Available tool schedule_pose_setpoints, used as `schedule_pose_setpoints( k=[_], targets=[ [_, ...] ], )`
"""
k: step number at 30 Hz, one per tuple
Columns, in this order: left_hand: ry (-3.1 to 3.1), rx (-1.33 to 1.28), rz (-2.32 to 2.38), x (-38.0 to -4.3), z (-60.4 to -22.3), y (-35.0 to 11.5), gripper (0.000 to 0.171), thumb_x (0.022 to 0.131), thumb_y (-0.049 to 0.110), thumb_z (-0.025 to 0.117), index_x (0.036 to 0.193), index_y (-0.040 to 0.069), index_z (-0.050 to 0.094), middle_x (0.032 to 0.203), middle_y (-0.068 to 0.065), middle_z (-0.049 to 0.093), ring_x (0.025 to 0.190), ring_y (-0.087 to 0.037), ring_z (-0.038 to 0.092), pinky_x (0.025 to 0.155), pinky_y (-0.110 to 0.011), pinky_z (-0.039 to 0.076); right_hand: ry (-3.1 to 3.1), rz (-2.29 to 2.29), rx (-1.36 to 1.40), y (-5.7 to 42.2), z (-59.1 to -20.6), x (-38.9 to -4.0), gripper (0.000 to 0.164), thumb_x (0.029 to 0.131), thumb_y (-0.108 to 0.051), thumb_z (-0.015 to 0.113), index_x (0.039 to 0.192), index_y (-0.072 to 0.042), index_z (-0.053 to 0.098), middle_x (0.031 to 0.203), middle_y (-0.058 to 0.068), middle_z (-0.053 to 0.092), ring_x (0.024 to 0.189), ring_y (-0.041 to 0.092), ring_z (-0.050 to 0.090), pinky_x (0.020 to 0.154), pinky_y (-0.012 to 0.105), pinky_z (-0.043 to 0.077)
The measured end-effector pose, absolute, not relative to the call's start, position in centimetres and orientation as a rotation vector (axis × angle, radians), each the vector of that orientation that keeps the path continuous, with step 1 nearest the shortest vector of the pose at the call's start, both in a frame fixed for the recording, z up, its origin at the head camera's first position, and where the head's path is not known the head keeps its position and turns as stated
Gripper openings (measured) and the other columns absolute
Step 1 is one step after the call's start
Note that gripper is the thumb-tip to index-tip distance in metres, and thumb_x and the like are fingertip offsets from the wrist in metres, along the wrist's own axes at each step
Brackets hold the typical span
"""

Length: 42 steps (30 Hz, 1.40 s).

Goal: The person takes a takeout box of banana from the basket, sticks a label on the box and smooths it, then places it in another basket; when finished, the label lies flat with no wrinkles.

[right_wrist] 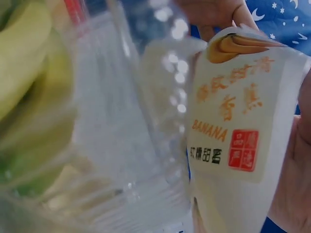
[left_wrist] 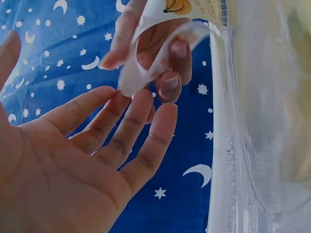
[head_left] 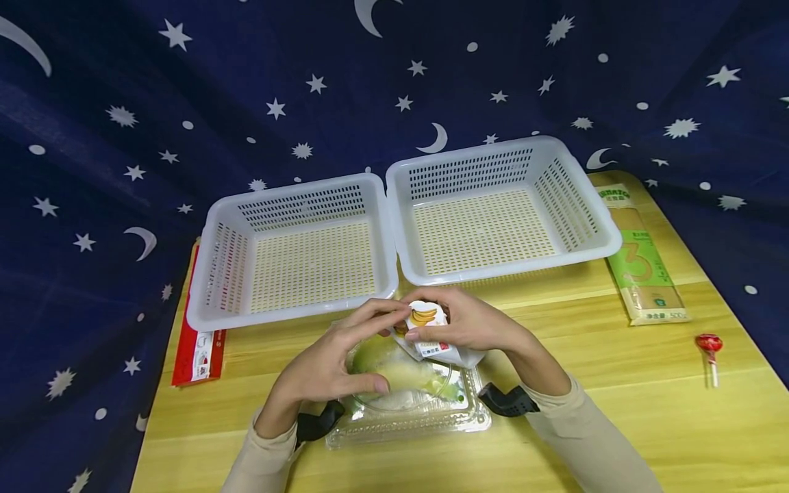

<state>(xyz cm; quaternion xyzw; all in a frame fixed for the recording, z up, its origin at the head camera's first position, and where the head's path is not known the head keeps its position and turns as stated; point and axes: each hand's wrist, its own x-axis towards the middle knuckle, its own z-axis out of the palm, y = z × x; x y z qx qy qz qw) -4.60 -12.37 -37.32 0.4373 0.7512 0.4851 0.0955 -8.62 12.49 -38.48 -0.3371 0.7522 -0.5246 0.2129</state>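
My right hand (head_left: 477,322) holds a white banana label (head_left: 431,329), pinched between thumb and fingers. Printed bananas and the word BANANA show on it in the right wrist view, and its free end curls loosely in the left wrist view. With fingers spread and nearly straight, my left hand (left_wrist: 73,155) has its fingertips at the label's lower end. Below both hands a clear plastic clamshell box (head_left: 413,433) lies on the table. Greenish-yellow bananas (right_wrist: 29,63) show through its plastic. Part of the box is hidden by the hands and label.
Two white perforated baskets (head_left: 290,308) (head_left: 511,263) stand side by side behind the box. A red packet (head_left: 200,356) lies partly under the left basket. To the right are a green noodle-like packet (head_left: 647,267) and a red lollipop (head_left: 710,344). A starry blue cloth (head_left: 308,41) hangs behind.
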Motion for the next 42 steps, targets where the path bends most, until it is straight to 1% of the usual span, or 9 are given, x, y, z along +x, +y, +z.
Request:
schedule_pose_setpoints(
  k=[3, 8, 10, 16, 20, 28, 32, 39, 42],
  targets=[
    [2.213, 1.308, 1.481, -4.6, -37.4, -12.5, 0.079, 0.092, 0.054, 0.057, 0.15, 0.004, 0.037, 0.15, -0.011, 0.037, 0.132, -0.027, 0.045, 0.109, -0.043, 0.043, 2.06, -1.469, -0.963, 12.7, -38.6, -8.7, 0.032, 0.09, -0.024, 0.071, 0.122, -0.024, 0.064, 0.12, -0.006, 0.064, 0.081, 0.008, 0.054, 0.081, 0.027, 0.05],
    [2.183, 1.35, 1.588, -4.7, -37.5, -12.7, 0.078, 0.093, 0.053, 0.056, 0.147, 0.0, 0.039, 0.146, -0.016, 0.04, 0.128, -0.026, 0.048, 0.1, -0.042, 0.05, 1.913, -1.554, -0.949, 13.1, -38.7, -8.8, 0.039, 0.09, -0.014, 0.071, 0.126, -0.011, 0.059, 0.111, 0.008, 0.063, 0.071, 0.008, 0.058, 0.065, 0.029, 0.058],
    [2.178, 1.355, 1.63, -4.7, -37.5, -12.8, 0.078, 0.093, 0.054, 0.056, 0.147, -0.001, 0.04, 0.145, -0.017, 0.042, 0.128, -0.025, 0.047, 0.097, -0.042, 0.051, 1.87, -1.579, -0.936, 13.2, -38.6, -8.8, 0.042, 0.089, -0.014, 0.072, 0.128, -0.006, 0.057, 0.107, 0.01, 0.062, 0.082, 0.013, 0.064, 0.069, 0.035, 0.061],
    [2.207, 1.368, 1.762, -4.6, -37.0, -12.9, 0.081, 0.093, 0.059, 0.053, 0.145, -0.002, 0.042, 0.143, -0.019, 0.046, 0.129, -0.028, 0.046, 0.106, -0.041, 0.045, 1.825, -1.659, -0.945, 13.8, -38.3, -8.8, 0.054, 0.089, -0.02, 0.073, 0.131, 0.007, 0.052, 0.111, 0.018, 0.058, 0.09, 0.016, 0.062, 0.07, 0.038, 0.061],
    [2.173, 1.409, 1.886, -4.5, -36.5, -13.0, 0.082, 0.093, 0.058, 0.053, 0.143, -0.005, 0.043, 0.141, -0.02, 0.047, 0.127, -0.028, 0.048, 0.105, -0.04, 0.045, 1.812, -1.714, -0.935, 14.1, -38.0, -8.9, 0.054, 0.089, -0.023, 0.073, 0.128, 0.009, 0.053, 0.112, 0.022, 0.058, 0.09, 0.018, 0.068, 0.072, 0.039, 0.061],
    [2.032, 1.504, 2.089, -4.6, -35.8, -14.0, 0.08, 0.095, 0.054, 0.055, 0.14, -0.011, 0.043, 0.141, -0.021, 0.047, 0.126, -0.027, 0.049, 0.103, -0.039, 0.048, 1.769, -1.788, -0.945, 14.6, -38.0, -9.0, 0.048, 0.088, -0.008, 0.071, 0.127, 0.011, 0.051, 0.117, 0.029, 0.054, 0.092, 0.022, 0.07, 0.074, 0.041, 0.061],
    [1.927, 1.576, 2.193, -4.8, -35.7, -14.8, 0.078, 0.097, 0.05, 0.053, 0.139, -0.015, 0.042, 0.141, -0.023, 0.047, 0.123, -0.029, 0.052, 0.101, -0.039, 0.049, 1.815, -1.785, -0.977, 14.8, -38.2, -9.1, 0.046, 0.087, -0.005, 0.071, 0.127, 0.01, 0.053, 0.121, 0.027, 0.055, 0.096, 0.019, 0.068, 0.079, 0.04, 0.06],
    [1.831, 1.608, 2.246, -5.0, -35.4, -15.3, 0.075, 0.098, 0.047, 0.052, 0.137, -0.017, 0.043, 0.14, -0.024, 0.047, 0.116, -0.03, 0.057, 0.098, -0.039, 0.051, 1.889, -1.796, -1.173, 15.3, -38.0, -9.5, 0.047, 0.078, 0.012, 0.072, 0.122, 0.011, 0.057, 0.094, 0.014, 0.062, 0.091, 0.019, 0.059, 0.077, 0.03, 0.053],
    [1.832, 1.632, 2.2, -4.9, -35.3, -15.3, 0.076, 0.099, 0.048, 0.05, 0.138, -0.017, 0.042, 0.14, -0.024, 0.046, 0.116, -0.03, 0.057, 0.097, -0.04, 0.053, 1.863, -1.794, -1.257, 15.9, -37.7, -9.8, 0.051, 0.076, 0.014, 0.073, 0.124, 0.008, 0.057, 0.099, 0.012, 0.063, 0.095, 0.021, 0.058, 0.08, 0.03, 0.052]
  ],
)
